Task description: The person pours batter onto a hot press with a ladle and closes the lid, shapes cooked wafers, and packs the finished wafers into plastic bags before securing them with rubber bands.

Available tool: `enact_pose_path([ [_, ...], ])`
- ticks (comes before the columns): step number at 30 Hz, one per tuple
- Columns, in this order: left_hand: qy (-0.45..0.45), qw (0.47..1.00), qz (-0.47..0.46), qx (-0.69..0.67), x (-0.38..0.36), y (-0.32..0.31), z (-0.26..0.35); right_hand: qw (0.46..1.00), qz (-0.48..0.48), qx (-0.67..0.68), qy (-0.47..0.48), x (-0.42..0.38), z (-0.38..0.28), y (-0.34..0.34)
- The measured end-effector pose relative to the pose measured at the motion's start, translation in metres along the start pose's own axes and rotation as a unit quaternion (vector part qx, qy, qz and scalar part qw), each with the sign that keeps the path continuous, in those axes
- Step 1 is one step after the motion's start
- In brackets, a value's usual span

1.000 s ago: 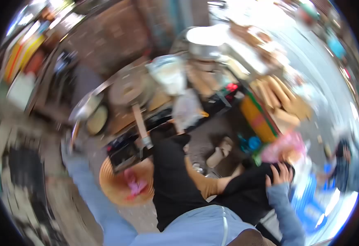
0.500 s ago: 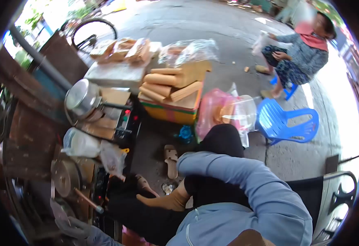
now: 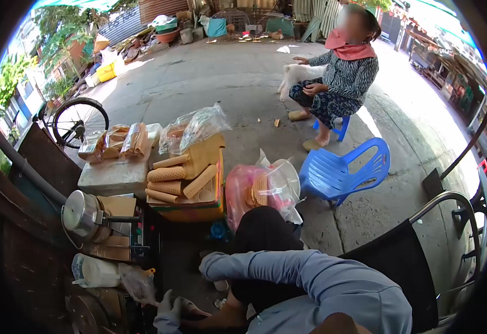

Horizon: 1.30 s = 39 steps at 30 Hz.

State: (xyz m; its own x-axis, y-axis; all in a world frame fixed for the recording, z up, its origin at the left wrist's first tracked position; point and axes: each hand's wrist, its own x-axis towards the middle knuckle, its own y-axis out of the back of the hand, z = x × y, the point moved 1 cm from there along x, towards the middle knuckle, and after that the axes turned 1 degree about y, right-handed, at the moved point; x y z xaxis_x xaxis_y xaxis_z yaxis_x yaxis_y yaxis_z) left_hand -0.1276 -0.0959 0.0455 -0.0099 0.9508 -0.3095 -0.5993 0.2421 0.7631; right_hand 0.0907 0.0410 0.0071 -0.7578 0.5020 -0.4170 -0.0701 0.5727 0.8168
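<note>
My left hand (image 3: 168, 307), in a pale glove, is low at the left beside my lower leg. Its fingers are apart and nothing shows between them. The tip of a clear plastic bag (image 3: 137, 283) lies close to those fingers; whether they touch cannot be told. Behind the bag stands a whitish plastic tub (image 3: 97, 271). A round metal plate (image 3: 86, 314) sits in shadow to the left of the hand. My right arm in a light blue sleeve (image 3: 265, 265) crosses over my leg; the hand beyond its end is hidden.
Rolled wafers (image 3: 166, 187) lie on a box (image 3: 190, 211). Beside it are a pink plastic bag (image 3: 238, 192) and a blue chair (image 3: 340, 172). A round metal iron (image 3: 80, 212) is at the left. A person (image 3: 349, 67) sits on a blue stool near a white dog (image 3: 299, 75).
The view has tilted up, showing more of the street. My left hand has moved from beside the round plate at the far left to near the plastic bag's tip and my leg.
</note>
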Motion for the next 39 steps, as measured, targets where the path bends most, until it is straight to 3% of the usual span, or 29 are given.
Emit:
enact_pose_path([
  [1, 0.008, 1.000, 0.007, 0.025, 0.001, 0.006, -0.002, 0.995, 0.081, 0.040, -0.049, -0.005, 0.004, 0.020],
  [3, 0.060, 0.996, -0.024, 0.066, 0.001, 0.003, -0.013, 0.911, 0.400, 0.092, -0.032, -0.057, 0.025, 0.069],
  [5, 0.086, 0.992, -0.058, 0.068, 0.001, 0.003, -0.013, 0.817, 0.550, 0.104, -0.136, -0.105, 0.055, 0.101],
  [6, 0.085, 0.992, -0.078, 0.049, -0.002, 0.004, -0.007, 0.798, 0.572, 0.041, -0.185, -0.112, 0.096, 0.095],
  [7, 0.085, 0.991, -0.097, 0.031, -0.003, 0.004, -0.003, 0.739, 0.622, -0.054, -0.253, -0.129, 0.119, 0.095],
  [8, 0.085, 0.991, -0.103, 0.033, -0.003, 0.005, -0.002, 0.734, 0.599, -0.018, -0.320, -0.151, 0.142, 0.091],
  [10, 0.082, 0.990, -0.111, 0.036, -0.001, 0.005, -0.001, 0.663, 0.617, -0.039, -0.423, -0.191, 0.162, 0.082],
  [12, 0.079, 0.991, -0.105, 0.033, -0.001, 0.005, -0.003, 0.656, 0.532, 0.048, -0.533, -0.213, 0.179, 0.069],
  [15, 0.070, 0.992, -0.103, 0.030, -0.001, 0.003, -0.006, 0.631, 0.463, 0.163, -0.601, -0.211, 0.202, 0.048],
  [18, 0.067, 0.991, -0.105, 0.044, 0.003, -0.003, -0.014, 0.689, 0.389, 0.336, -0.511, -0.203, 0.237, 0.023],
  [22, 0.097, 0.986, -0.117, 0.067, 0.001, 0.004, 0.002, 0.689, 0.404, 0.373, -0.471, -0.178, 0.245, 0.014],
  [26, 0.052, 0.993, -0.090, 0.054, 0.000, -0.004, -0.018, 0.686, 0.449, 0.329, -0.469, -0.174, 0.230, 0.026],
  [29, 0.036, 0.996, -0.069, 0.052, -0.001, -0.005, -0.020, 0.682, 0.422, 0.322, -0.503, -0.179, 0.223, 0.028],
  [36, 0.049, 0.995, -0.069, 0.047, -0.003, -0.002, -0.016, 0.639, 0.238, 0.261, -0.683, -0.207, 0.193, 0.044],
  [38, 0.074, 0.994, -0.063, 0.040, -0.006, 0.001, -0.007, 0.633, 0.243, 0.146, -0.720, -0.204, 0.191, 0.034],
  [39, 0.095, 0.993, -0.054, 0.033, -0.010, 0.003, 0.001, 0.625, 0.251, 0.184, -0.716, -0.207, 0.185, 0.035],
])
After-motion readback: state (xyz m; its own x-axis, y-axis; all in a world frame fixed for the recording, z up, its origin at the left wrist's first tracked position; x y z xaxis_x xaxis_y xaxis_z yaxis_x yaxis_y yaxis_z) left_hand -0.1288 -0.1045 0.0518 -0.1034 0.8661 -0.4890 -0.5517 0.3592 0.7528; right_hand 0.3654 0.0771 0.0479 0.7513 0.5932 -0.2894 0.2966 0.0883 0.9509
